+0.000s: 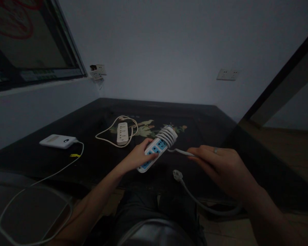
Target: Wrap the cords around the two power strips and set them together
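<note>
My left hand (141,155) is closed around the lower part of a white power strip (154,150) with blue sockets, which is held tilted over the dark table. Several turns of its grey-white cord (167,136) are wrapped about the strip's upper end. From these coils the cord runs right into my right hand (215,160), whose thumb and fingers pinch it. A ring shows on one finger. The cord's free end, with its plug (178,175), hangs or lies below, between my hands near the table's front edge; I cannot tell which.
A second white power strip (122,134) lies on the black table (200,119), its cord looped around it. At the left, a white power bank (58,141) has a white cable (64,168) trailing toward me, beside a yellow tag (75,155). Wall sockets (227,74) are behind.
</note>
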Action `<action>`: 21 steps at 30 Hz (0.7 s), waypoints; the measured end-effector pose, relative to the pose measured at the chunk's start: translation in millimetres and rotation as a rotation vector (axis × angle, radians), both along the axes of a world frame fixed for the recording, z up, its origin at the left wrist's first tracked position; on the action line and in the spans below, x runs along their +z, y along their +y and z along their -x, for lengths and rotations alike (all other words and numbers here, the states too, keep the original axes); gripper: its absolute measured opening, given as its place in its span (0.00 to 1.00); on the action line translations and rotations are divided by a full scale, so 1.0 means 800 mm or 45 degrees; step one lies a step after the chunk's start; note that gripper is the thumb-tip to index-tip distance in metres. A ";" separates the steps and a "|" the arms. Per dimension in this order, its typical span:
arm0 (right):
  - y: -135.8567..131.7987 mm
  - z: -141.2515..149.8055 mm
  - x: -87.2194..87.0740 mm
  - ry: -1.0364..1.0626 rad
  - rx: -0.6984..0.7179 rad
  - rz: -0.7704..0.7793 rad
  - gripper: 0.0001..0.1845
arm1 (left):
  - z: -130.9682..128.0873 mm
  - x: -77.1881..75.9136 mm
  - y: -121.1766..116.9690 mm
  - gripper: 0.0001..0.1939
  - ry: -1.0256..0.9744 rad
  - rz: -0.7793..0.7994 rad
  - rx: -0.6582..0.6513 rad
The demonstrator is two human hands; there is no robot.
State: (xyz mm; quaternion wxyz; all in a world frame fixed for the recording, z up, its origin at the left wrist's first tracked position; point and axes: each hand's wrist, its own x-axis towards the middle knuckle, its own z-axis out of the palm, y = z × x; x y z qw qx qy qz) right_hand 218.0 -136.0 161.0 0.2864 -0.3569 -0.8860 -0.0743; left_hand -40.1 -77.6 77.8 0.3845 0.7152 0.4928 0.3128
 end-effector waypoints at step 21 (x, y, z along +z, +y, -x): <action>0.144 0.036 -0.028 0.357 0.438 0.879 0.19 | 0.005 0.052 -0.035 0.23 0.576 -0.514 -0.688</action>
